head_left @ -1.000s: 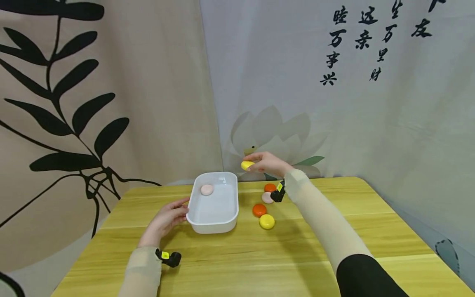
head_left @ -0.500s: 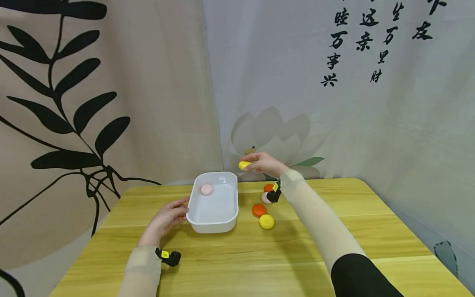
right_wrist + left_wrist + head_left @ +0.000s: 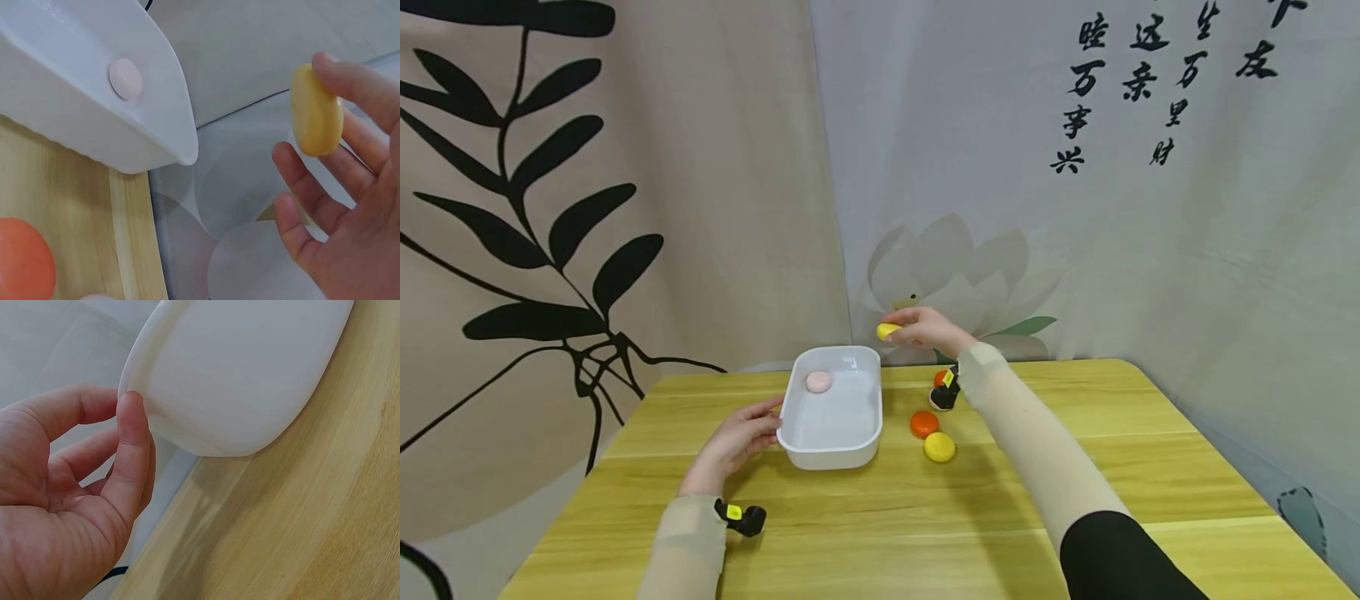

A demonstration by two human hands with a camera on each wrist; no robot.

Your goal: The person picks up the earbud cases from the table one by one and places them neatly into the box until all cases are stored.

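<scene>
My right hand pinches a yellow disc in the air, just beyond the far right corner of a white tray. The right wrist view shows this yellow piece between thumb and fingers, with other fingers spread. Inside the tray lies one pink disc, near its far left. My left hand holds the tray's left rim; in the left wrist view thumb and fingers pinch the edge of the tray.
Right of the tray on the wooden table lie an orange disc and a yellow disc, side by side. Another orange disc and a pink one are partly hidden behind my right wrist's camera. A printed curtain hangs behind.
My right hand has moved slightly left with the yellow disc, nearer to the space above the tray. My left hand and the tray have barely shifted.
</scene>
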